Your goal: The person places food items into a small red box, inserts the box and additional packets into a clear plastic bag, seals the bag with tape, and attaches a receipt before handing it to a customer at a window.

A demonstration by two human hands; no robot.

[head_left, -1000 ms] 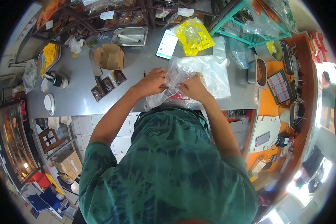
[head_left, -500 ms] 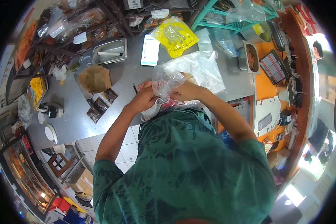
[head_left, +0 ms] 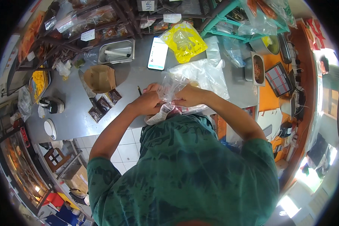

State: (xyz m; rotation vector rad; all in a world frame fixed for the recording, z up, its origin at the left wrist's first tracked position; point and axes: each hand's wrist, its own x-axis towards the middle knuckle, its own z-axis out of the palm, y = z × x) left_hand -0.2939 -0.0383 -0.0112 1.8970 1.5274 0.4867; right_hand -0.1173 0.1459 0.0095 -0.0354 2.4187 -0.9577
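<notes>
Close to my body, at the counter's near edge, a clear plastic bag [head_left: 171, 83] stands with its loose top gathered upward. My left hand [head_left: 148, 101] grips the gathered neck from the left, fingers curled in. From the right, my right hand [head_left: 190, 95] pinches the same neck, so the two hands nearly meet. Red and white contents show under the fingers, mostly hidden. A white printed paper slip [head_left: 160, 114] hangs by the bag in front of my shirt. Flat white plastic bags [head_left: 214, 79] lie just beyond my right hand.
Left of my hands are an open brown carton [head_left: 99, 80], dark sauce sachets [head_left: 104, 104] and a knife [head_left: 86, 86]. Farther back are a steel tray [head_left: 116, 51], a lit phone [head_left: 158, 53] and a yellow plastic bag [head_left: 184, 41]. A tablet [head_left: 279, 80] rests at right.
The whole view has shifted slightly, with the counter items appearing a little farther right and lower. Both hands stay at the bag's neck; its gathered top has changed shape slightly.
</notes>
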